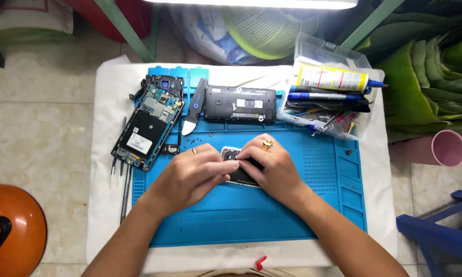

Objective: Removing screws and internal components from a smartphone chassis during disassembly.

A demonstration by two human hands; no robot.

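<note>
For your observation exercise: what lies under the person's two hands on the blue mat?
A small dark phone lies on the blue mat, gripped by left hand and right hand. Most of its surface is covered by fingers.

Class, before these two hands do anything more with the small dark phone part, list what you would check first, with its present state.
1. Both hands on the small dark phone part: left hand and right hand touch it: ok.
2. Part lies over the blue silicone work mat: ok.
3. Grey-handled prying tool within reach: ok.
4. Opened phone with bare circuit board clear of the hands: ok.
5. Tiny loose screws all accounted for: cannot tell.
</note>
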